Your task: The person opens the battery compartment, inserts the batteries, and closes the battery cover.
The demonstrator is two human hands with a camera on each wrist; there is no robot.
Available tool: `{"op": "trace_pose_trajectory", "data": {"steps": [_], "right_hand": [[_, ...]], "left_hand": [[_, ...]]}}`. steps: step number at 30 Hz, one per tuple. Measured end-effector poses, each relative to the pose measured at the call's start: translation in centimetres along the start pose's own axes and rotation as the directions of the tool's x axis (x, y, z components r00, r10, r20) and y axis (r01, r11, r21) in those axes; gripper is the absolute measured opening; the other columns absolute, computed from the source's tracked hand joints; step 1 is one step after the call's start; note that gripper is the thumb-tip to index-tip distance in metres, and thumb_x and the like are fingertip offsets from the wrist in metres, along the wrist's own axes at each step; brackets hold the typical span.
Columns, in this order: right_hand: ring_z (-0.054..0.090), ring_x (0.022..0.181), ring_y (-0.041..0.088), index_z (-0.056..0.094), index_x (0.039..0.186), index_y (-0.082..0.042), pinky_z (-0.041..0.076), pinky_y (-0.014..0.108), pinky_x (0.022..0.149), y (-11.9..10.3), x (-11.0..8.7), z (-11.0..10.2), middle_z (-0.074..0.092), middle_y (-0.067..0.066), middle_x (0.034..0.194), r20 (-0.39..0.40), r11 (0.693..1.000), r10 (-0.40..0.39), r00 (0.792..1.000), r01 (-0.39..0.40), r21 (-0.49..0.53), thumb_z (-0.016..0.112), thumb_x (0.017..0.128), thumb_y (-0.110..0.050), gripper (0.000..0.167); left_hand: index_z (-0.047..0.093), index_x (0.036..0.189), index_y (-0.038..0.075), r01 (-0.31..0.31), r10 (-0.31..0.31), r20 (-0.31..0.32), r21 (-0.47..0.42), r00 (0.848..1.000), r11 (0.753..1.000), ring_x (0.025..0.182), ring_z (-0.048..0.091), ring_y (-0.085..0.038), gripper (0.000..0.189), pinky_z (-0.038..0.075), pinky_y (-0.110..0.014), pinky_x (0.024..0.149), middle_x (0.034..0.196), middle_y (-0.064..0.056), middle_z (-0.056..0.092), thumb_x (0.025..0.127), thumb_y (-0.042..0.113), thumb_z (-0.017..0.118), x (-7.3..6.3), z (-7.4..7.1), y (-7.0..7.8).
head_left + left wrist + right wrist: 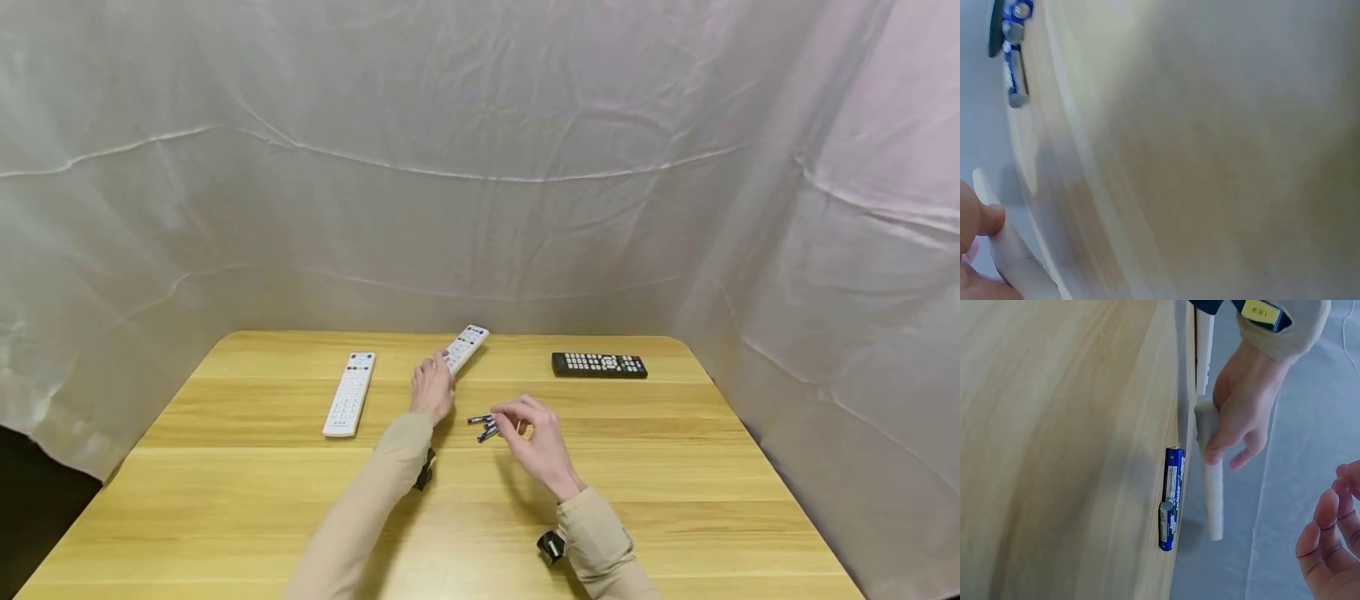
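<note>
My left hand [432, 388] grips the near end of a white remote control [467, 346], whose far end points to the back right. In the right wrist view, thumb and fingers close around that remote [1213, 500], and its shadow shows beside it. Several blue AA-type batteries [489, 432] lie on the table to the right of this hand. Close over them is my right hand [536, 437], with loosely bent fingers. In the right wrist view its fingers [1327, 540] hold nothing. The left wrist view shows a battery [1015, 75] at the upper left.
A second white remote [349, 396] lies left of my left hand. A black remote [599, 365] lies crosswise at the back right. The wooden table [225, 500] ends at a grey cloth curtain [480, 208]. Black wrist devices [551, 547] hang under both sleeves.
</note>
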State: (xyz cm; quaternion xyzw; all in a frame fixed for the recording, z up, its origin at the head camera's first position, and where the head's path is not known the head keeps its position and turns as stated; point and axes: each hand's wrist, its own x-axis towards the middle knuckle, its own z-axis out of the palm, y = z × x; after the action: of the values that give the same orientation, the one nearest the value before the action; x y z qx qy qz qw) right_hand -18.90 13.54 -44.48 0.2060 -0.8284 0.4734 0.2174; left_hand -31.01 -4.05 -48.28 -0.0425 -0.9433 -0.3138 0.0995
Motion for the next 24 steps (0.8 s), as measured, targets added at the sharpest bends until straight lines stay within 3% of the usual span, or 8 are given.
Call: {"op": "trace_pose_trajectory", "data": {"steps": [7,15,19,24], "right_hand": [[0.054,0.07,-0.001,0.077,0.098,-0.001,0.054,0.02,0.059,-0.1,0.1,0.1,0.069,0.005,0.082,0.005,1.0,-0.006,1.0,0.006,0.0,0.07,0.089,-0.001,0.011],[0.053,0.07,-0.001,0.077,0.098,-0.002,0.054,0.022,0.059,-0.1,-0.1,0.2,0.069,0.005,0.081,0.006,1.0,0.005,1.0,-0.005,-0.006,0.07,0.09,0.0,0.011],[0.053,0.07,-0.001,0.077,0.098,-0.002,0.054,0.022,0.059,-0.1,-0.1,0.2,0.069,0.005,0.082,0.01,1.0,0.014,1.0,-0.014,-0.006,0.07,0.09,0.0,0.011],[0.053,0.07,-0.001,0.077,0.098,-0.003,0.053,0.021,0.059,-0.2,-0.1,0.2,0.07,0.004,0.082,0.004,1.0,0.006,1.0,-0.006,-0.013,0.07,0.089,0.0,0.011]], "left_hand": [[0.029,0.152,0.0,-0.023,0.022,-0.006,-0.107,1.0,0.994,0.122,0.049,-0.053,0.057,0.045,-0.063,0.107,0.137,-0.037,0.048,0.099,0.004,0.049,-1.2,-1.3,0.1],[0.017,0.155,-0.004,-0.11,0.107,-0.026,-0.188,0.994,0.976,0.125,0.048,-0.049,0.053,0.044,-0.06,0.114,0.138,-0.04,0.045,0.107,0.01,0.034,-2.4,-2.5,-0.2],[0.013,0.156,-0.005,-0.143,0.139,-0.035,-0.19,0.99,0.971,0.118,0.052,-0.046,0.054,0.049,-0.059,0.109,0.133,-0.038,0.047,0.108,0.012,0.031,-3.0,-3.0,-0.3],[0.01,0.157,-0.005,-0.14,0.134,-0.042,-0.203,0.99,0.969,0.105,0.056,-0.038,0.057,0.058,-0.053,0.098,0.123,-0.033,0.053,0.109,0.017,0.031,-3.7,-3.5,-0.3]]}}
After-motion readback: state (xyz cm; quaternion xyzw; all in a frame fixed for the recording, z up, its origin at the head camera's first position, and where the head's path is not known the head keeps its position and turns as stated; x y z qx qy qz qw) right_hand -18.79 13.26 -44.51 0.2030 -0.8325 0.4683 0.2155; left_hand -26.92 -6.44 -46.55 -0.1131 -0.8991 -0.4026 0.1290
